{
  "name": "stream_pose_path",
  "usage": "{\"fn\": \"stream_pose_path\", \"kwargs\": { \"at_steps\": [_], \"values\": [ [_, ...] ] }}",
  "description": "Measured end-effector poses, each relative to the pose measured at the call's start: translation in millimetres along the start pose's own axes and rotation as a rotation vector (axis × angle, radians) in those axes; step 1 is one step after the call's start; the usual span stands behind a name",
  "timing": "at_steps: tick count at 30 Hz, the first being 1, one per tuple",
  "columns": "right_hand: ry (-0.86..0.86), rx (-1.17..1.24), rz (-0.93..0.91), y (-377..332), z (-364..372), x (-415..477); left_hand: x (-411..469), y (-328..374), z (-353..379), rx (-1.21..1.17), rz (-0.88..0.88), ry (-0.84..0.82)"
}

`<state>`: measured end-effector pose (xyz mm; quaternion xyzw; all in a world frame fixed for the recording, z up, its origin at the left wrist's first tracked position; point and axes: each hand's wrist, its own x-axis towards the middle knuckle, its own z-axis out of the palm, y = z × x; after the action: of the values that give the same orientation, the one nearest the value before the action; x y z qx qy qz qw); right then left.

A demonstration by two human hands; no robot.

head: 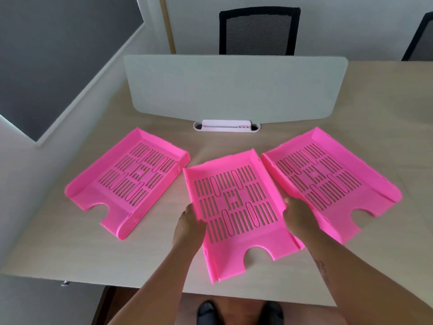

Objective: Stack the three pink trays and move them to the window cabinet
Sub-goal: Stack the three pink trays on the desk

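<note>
Three pink slotted letter trays lie side by side on a light wooden desk. The left tray (127, 181) sits angled and alone. My left hand (188, 222) grips the left wall of the middle tray (234, 207), while my right hand (298, 216) grips its right wall. This middle tray's near right corner overlaps the edge of the right tray (332, 179). I cannot tell whether the middle tray is off the desk.
A grey-white divider screen (234, 87) stands across the desk behind the trays, with a white cable slot (226, 126) at its foot. Black mesh chairs (257, 31) stand beyond. The desk's near edge (140, 283) is close to my body; a wall lies left.
</note>
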<state>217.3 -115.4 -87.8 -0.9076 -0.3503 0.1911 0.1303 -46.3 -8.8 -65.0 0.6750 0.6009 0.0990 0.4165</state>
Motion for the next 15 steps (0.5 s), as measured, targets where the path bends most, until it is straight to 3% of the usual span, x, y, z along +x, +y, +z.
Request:
{"fn": "stream_pose_path", "kwargs": {
  "at_steps": [6,15],
  "values": [
    [-0.088,0.015,0.042,-7,25,-39,27,-9,-25,0.067,0.043,-0.043],
    [-0.044,0.096,0.048,-15,48,-56,46,-13,-40,0.105,0.098,-0.073]
  ]
}}
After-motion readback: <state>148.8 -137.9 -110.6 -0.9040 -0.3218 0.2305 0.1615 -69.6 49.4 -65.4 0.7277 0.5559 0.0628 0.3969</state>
